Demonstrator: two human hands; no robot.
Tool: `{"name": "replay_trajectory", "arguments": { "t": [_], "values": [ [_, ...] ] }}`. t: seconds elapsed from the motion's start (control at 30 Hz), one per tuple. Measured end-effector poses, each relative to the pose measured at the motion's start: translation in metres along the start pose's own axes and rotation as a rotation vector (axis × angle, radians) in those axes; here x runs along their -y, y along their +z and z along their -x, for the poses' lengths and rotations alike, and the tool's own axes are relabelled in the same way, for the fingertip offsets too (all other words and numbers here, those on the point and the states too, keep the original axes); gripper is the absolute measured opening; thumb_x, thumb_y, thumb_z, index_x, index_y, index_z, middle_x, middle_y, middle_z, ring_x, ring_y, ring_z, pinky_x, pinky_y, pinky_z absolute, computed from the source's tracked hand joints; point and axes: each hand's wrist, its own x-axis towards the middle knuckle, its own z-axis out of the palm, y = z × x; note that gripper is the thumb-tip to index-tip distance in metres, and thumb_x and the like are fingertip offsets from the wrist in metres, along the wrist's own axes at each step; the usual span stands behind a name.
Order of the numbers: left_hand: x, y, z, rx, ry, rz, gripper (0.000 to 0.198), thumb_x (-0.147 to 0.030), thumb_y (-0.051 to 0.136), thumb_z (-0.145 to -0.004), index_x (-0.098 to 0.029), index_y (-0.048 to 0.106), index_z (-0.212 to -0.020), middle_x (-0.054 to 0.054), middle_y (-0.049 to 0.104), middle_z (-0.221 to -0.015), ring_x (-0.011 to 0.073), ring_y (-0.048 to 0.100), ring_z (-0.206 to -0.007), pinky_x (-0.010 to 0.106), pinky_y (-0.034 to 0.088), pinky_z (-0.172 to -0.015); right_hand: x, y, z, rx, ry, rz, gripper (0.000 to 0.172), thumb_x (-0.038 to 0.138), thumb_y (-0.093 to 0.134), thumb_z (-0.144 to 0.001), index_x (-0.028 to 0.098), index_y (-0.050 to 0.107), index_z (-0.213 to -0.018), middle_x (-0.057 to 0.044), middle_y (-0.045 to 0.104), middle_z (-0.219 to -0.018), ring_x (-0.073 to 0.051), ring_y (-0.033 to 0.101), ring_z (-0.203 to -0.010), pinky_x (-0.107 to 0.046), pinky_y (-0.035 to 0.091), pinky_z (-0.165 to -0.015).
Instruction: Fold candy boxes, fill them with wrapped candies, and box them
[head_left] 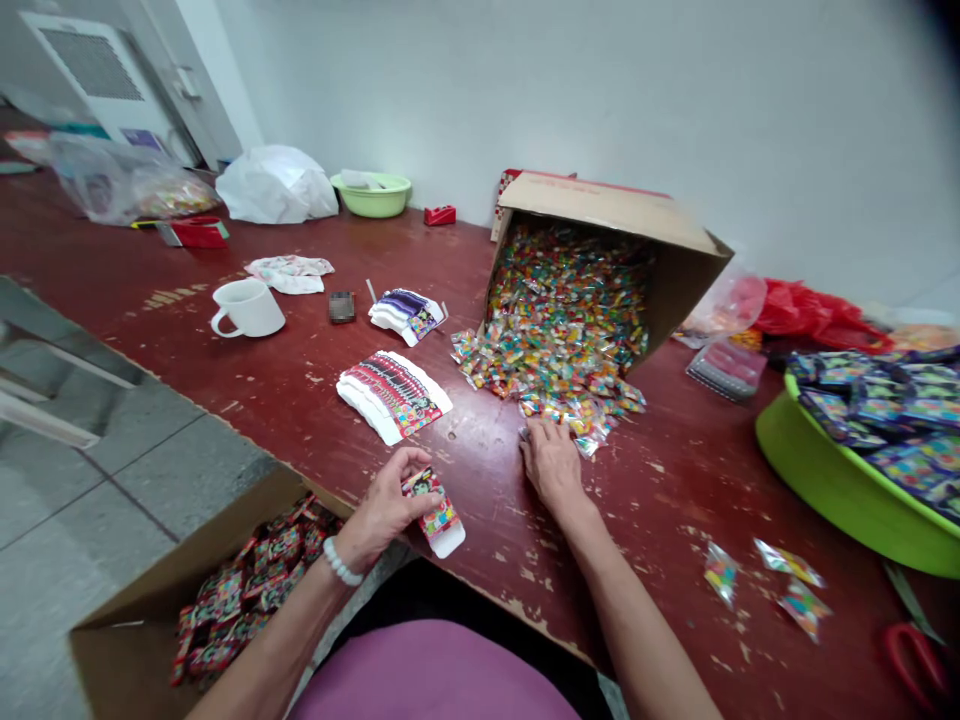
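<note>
My left hand (386, 508) is closed around a small red candy box (436, 510) whose white end flap points toward me. It is held just over the table's front edge. My right hand (551, 462) rests at the near edge of a heap of candy packets (559, 340), clear sachets with colourful sweets. Its fingers are bent down onto the nearest sachets, and the fingertips are hidden, so I cannot see what they grip. The heap spills from a cardboard box (682, 290) tipped on its side. A fanned stack of flattened red boxes (394, 395) lies beyond my left hand.
A carton (112, 640) of filled red boxes stands below the edge at left. Purple packs fill a green basin (832, 490) at right. Scissors (919, 660) and several loose sachets (721, 573) lie near right. A white mug (251, 308) and purple flattened boxes (409, 315) stand further back.
</note>
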Motion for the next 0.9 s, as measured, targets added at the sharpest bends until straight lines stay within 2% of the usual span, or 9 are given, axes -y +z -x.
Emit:
{"name": "replay_trajectory", "arguments": {
  "t": [0.07, 0.13, 0.27, 0.37, 0.47, 0.57, 0.67, 0.8, 0.9],
  "values": [
    [0.001, -0.016, 0.003, 0.087, 0.029, -0.177, 0.049, -0.026, 0.076, -0.066, -0.02, 0.057, -0.111, 0.001, 0.065, -0.093, 0.0189, 0.061, -0.084, 0.028, 0.048, -0.075, 0.004, -0.001, 0.006, 0.007, -0.013, 0.014, 0.026, 0.011, 0.048, -0.089, 0.015, 0.065, -0.108, -0.015, 0.065, -0.11, -0.028, 0.051, -0.098, -0.038, 0.041, -0.086],
    [0.0, -0.03, 0.007, 0.173, 0.042, -0.341, 0.041, -0.029, 0.075, -0.068, -0.02, 0.065, -0.107, 0.002, 0.068, -0.097, 0.0203, 0.061, -0.088, 0.026, 0.046, -0.075, 0.005, -0.002, 0.011, 0.003, -0.023, 0.016, 0.026, 0.007, 0.046, -0.088, 0.016, 0.067, -0.101, -0.015, 0.065, -0.103, -0.028, 0.051, -0.094, -0.037, 0.042, -0.082],
    [-0.004, -0.045, 0.012, 0.254, 0.018, -0.512, 0.021, -0.035, 0.077, -0.068, -0.018, 0.069, -0.079, 0.0, 0.065, -0.074, 0.0158, 0.056, -0.07, 0.021, 0.039, -0.06, -0.006, -0.003, 0.019, -0.036, -0.017, -0.023, 0.026, 0.008, 0.045, -0.089, 0.017, 0.067, -0.1, -0.013, 0.064, -0.091, -0.027, 0.053, -0.086, -0.036, 0.043, -0.077],
    [-0.001, -0.043, 0.014, 0.279, -0.048, -0.394, 0.025, -0.035, 0.077, -0.069, -0.017, 0.061, -0.075, -0.003, 0.06, -0.065, 0.0119, 0.051, -0.06, 0.019, 0.035, -0.054, -0.014, 0.0, 0.026, -0.074, -0.014, -0.086, 0.028, 0.012, 0.043, -0.091, 0.016, 0.066, -0.105, -0.012, 0.064, -0.092, -0.026, 0.055, -0.088, -0.037, 0.044, -0.08],
    [0.004, -0.037, 0.016, 0.268, -0.127, -0.213, 0.03, -0.034, 0.078, -0.069, -0.017, 0.057, -0.081, -0.005, 0.059, -0.064, 0.0106, 0.051, -0.058, 0.019, 0.036, -0.054, -0.015, 0.005, 0.032, -0.093, -0.041, -0.156, 0.027, 0.017, 0.044, -0.093, 0.015, 0.064, -0.11, -0.014, 0.064, -0.106, -0.026, 0.055, -0.098, -0.039, 0.044, -0.088],
    [0.005, -0.028, 0.021, 0.257, -0.173, -0.055, 0.04, -0.029, 0.081, -0.065, -0.015, 0.061, -0.097, -0.003, 0.062, -0.072, 0.011, 0.056, -0.064, 0.02, 0.042, -0.059, -0.013, 0.007, 0.036, -0.116, -0.043, -0.192, 0.033, 0.021, 0.048, -0.09, 0.013, 0.059, -0.12, -0.017, 0.06, -0.117, -0.029, 0.052, -0.107, -0.045, 0.042, -0.093],
    [0.002, -0.02, 0.027, 0.344, -0.214, 0.114, 0.052, -0.025, 0.083, -0.063, -0.013, 0.062, -0.109, 0.003, 0.066, -0.089, 0.0128, 0.059, -0.074, 0.023, 0.047, -0.067, -0.013, 0.003, 0.038, -0.144, 0.053, -0.208, 0.043, 0.027, 0.054, -0.087, 0.01, 0.053, -0.126, -0.022, 0.055, -0.12, -0.033, 0.048, -0.112, -0.05, 0.039, -0.095],
    [0.004, -0.006, 0.031, 0.436, -0.267, 0.296, 0.044, -0.027, 0.078, -0.068, -0.012, 0.06, -0.106, 0.003, 0.062, -0.079, 0.0137, 0.061, -0.063, 0.025, 0.048, -0.058, -0.02, -0.009, 0.038, -0.085, 0.281, -0.386, 0.051, 0.041, 0.069, -0.075, 0.012, 0.059, -0.116, -0.019, 0.06, -0.111, -0.035, 0.051, -0.107, -0.05, 0.038, -0.093],
    [0.004, 0.006, 0.03, 0.424, -0.243, 0.328, 0.04, -0.022, 0.071, -0.07, -0.016, 0.054, -0.106, 0.005, 0.065, -0.09, 0.0157, 0.066, -0.063, 0.024, 0.047, -0.054, -0.025, -0.018, 0.037, -0.02, 0.369, -0.554, 0.045, 0.045, 0.07, -0.071, 0.015, 0.065, -0.104, -0.01, 0.065, -0.087, -0.029, 0.058, -0.085, -0.043, 0.043, -0.081]
  ]
}}
